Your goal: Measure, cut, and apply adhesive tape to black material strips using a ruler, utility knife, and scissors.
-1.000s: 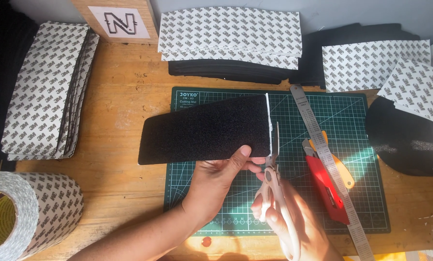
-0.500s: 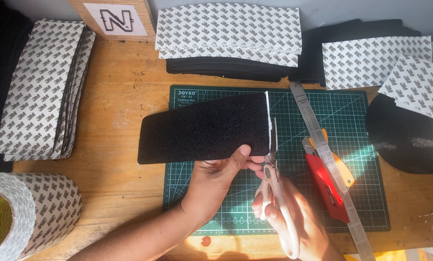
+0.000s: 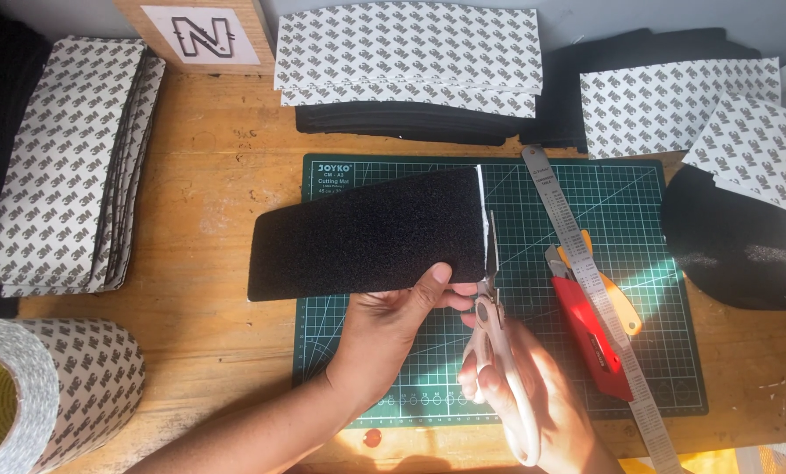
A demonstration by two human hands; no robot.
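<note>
head view: left hand gripping one black foam sheet, right hand clasping one scissors

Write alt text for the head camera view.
Left hand holds a black foam strip over a green cutting mat while right hand cuts its end with scissors. Beside them lie a steel ruler and red knife.

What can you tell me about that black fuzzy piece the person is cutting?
The black foam sheet is a long, grainy, matte rectangle, tilted slightly, held over the green cutting mat and wooden table. A thin white edge runs down its right end. The left hand pinches its lower edge, while the right hand works white-handled scissors along that white end.
</note>
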